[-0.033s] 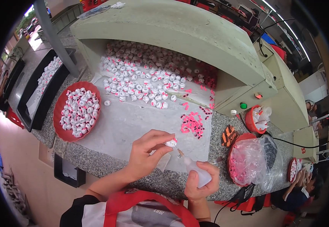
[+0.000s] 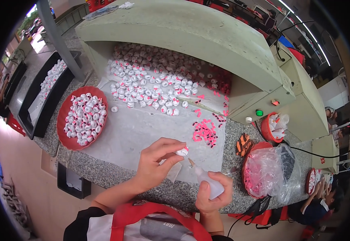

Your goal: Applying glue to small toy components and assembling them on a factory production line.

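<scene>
Over the front of the paper-covered worktop, my left hand (image 2: 159, 160) pinches a small white piece with a pink patch (image 2: 181, 152) between thumb and fingertips. My right hand (image 2: 216, 193) is wrapped round a translucent white squeeze bottle (image 2: 209, 182). The bottle tilts up to the left, its thin nozzle close to the underside of the small piece; whether they touch I cannot tell. Beyond my hands lies a wide heap of similar white pieces (image 2: 150, 90). Small pink pieces (image 2: 205, 131), some with dark parts, are scattered to the right of the heap.
A pale green hood (image 2: 175, 34) arches over the heap. At left stand a red bowl of white pieces (image 2: 64, 136) and a black tray (image 2: 32, 116). On the right are a plastic-covered red bowl (image 2: 259, 195), a small red basket (image 2: 266, 130) and an orange-black striped item (image 2: 244, 144). Another person (image 2: 317, 207) works far right.
</scene>
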`<act>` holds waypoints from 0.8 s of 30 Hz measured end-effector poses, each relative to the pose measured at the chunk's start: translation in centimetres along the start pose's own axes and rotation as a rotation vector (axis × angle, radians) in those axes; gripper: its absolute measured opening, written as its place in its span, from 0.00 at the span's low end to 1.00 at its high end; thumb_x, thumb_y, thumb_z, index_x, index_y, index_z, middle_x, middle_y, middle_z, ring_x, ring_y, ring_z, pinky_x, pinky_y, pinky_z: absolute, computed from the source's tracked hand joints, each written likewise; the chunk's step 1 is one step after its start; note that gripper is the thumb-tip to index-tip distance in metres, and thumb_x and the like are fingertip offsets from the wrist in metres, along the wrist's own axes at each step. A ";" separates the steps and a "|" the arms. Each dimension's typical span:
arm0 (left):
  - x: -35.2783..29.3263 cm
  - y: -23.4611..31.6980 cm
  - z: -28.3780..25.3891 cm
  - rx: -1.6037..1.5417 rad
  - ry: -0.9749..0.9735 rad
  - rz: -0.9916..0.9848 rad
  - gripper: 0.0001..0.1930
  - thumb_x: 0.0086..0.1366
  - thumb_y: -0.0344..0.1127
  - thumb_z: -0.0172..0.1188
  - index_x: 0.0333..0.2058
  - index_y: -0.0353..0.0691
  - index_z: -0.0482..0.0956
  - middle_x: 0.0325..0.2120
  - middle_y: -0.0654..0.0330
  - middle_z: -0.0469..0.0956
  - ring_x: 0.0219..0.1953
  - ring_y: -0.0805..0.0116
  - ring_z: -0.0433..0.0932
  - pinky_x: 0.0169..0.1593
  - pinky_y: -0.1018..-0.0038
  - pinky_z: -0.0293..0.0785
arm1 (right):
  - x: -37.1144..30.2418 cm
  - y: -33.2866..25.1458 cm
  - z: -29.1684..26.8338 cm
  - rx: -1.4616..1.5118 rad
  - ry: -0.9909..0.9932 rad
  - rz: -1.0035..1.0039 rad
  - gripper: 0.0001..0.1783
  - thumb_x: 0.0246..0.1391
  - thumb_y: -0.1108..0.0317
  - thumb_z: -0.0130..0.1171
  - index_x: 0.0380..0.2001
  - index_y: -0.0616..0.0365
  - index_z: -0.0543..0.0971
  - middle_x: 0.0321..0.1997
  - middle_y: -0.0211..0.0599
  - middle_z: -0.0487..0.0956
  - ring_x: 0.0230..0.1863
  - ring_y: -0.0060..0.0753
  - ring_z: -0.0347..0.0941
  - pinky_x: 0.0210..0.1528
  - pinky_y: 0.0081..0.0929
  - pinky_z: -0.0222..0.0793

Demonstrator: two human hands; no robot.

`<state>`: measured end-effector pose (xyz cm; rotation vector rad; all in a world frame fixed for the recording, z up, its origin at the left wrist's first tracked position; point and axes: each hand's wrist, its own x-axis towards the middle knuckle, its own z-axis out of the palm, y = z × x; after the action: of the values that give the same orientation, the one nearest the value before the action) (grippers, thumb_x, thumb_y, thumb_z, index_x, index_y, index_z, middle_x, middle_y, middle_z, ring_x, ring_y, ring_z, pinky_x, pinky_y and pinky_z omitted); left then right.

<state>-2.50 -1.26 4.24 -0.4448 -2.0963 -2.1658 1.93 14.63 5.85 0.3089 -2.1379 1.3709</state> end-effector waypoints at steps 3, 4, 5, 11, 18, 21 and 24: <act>0.0 0.1 0.5 -0.156 0.085 -0.066 0.16 0.52 0.16 0.54 0.42 0.29 0.69 0.38 0.54 0.69 0.41 0.67 0.73 0.44 0.74 0.73 | 0.2 -0.4 0.1 0.008 -0.010 -0.001 0.13 0.41 0.69 0.57 0.31 0.65 0.71 0.28 0.39 0.72 0.27 0.27 0.69 0.31 0.21 0.65; -0.1 0.2 0.5 -0.212 0.105 -0.111 0.17 0.52 0.16 0.54 0.42 0.29 0.68 0.39 0.53 0.69 0.42 0.67 0.72 0.45 0.74 0.73 | 0.2 -0.4 0.1 0.008 -0.008 0.002 0.13 0.41 0.69 0.57 0.31 0.65 0.71 0.28 0.39 0.72 0.27 0.27 0.69 0.31 0.21 0.65; -0.1 0.1 0.5 -0.268 0.126 -0.155 0.17 0.51 0.16 0.54 0.42 0.28 0.68 0.39 0.53 0.68 0.42 0.67 0.72 0.45 0.73 0.73 | 0.1 -0.2 0.2 -0.013 -0.011 -0.016 0.13 0.41 0.69 0.57 0.31 0.65 0.71 0.27 0.40 0.72 0.27 0.28 0.69 0.30 0.21 0.65; -0.1 -0.2 0.3 -0.175 0.085 -0.049 0.17 0.51 0.15 0.54 0.41 0.28 0.68 0.39 0.53 0.68 0.42 0.65 0.72 0.45 0.72 0.73 | 0.8 0.1 0.5 -0.051 0.007 -0.106 0.12 0.39 0.72 0.57 0.30 0.64 0.71 0.22 0.39 0.73 0.19 0.30 0.70 0.23 0.22 0.65; 0.1 -0.4 0.3 -0.147 0.094 -0.048 0.16 0.51 0.15 0.54 0.40 0.27 0.68 0.39 0.52 0.67 0.43 0.65 0.71 0.45 0.72 0.74 | 0.7 0.3 0.5 -0.037 0.004 -0.032 0.11 0.41 0.70 0.56 0.29 0.63 0.72 0.24 0.39 0.74 0.23 0.30 0.70 0.26 0.22 0.65; 0.2 -0.2 0.3 -0.129 0.082 -0.061 0.16 0.50 0.14 0.54 0.40 0.27 0.69 0.40 0.52 0.67 0.43 0.65 0.71 0.45 0.72 0.74 | 1.5 0.7 0.8 0.009 -0.007 -0.171 0.13 0.37 0.74 0.58 0.31 0.65 0.71 0.17 0.39 0.73 0.14 0.31 0.69 0.17 0.22 0.64; 0.2 -0.1 0.1 -0.115 0.090 -0.051 0.16 0.50 0.14 0.54 0.40 0.27 0.70 0.40 0.52 0.67 0.43 0.65 0.71 0.46 0.73 0.73 | 1.7 0.1 0.7 0.000 -0.050 -0.159 0.12 0.37 0.74 0.57 0.29 0.65 0.72 0.17 0.40 0.73 0.14 0.31 0.69 0.17 0.22 0.64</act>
<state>-2.70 -1.12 4.23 -0.3005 -1.9656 -2.2978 0.30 14.22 6.54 0.5072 -2.1044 1.2849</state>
